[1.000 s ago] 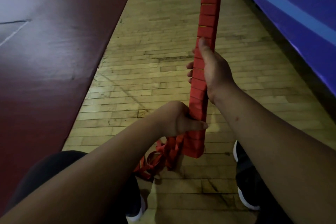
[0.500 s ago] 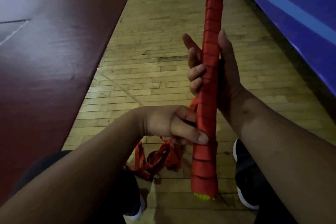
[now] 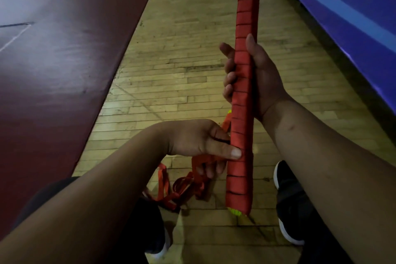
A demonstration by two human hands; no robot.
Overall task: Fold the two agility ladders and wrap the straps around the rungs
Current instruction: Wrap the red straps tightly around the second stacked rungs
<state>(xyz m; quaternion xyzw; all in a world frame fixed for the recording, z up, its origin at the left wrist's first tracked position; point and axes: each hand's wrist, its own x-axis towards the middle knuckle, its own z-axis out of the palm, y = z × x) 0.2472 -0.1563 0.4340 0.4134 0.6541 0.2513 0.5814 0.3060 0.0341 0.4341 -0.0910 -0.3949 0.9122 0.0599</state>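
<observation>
A long bundle of stacked rungs (image 3: pixel 243 100), wound in red strap, stands nearly upright in front of me; yellow rung ends (image 3: pixel 235 212) show at its bottom. My right hand (image 3: pixel 257 77) grips the bundle at its middle, fingers curled round the left side, thumb up along the right. My left hand (image 3: pixel 201 143) holds the loose red strap (image 3: pixel 182 186) against the lower part of the bundle, thumb pressed on the wrapping. The rest of the strap hangs in a tangle down to the floor. The bundle's top runs out of view.
Wooden gym floor (image 3: pixel 171 83) lies below. A dark red mat (image 3: pixel 53 60) covers the left side. A blue padded wall (image 3: pixel 342 6) runs along the right. My black shoes (image 3: pixel 287 203) stand on either side of the strap pile.
The bundle has turned in my right hand and slid lower, so its yellow ends now show. My right hand's fingers moved round to the left side. My left hand keeps the strap.
</observation>
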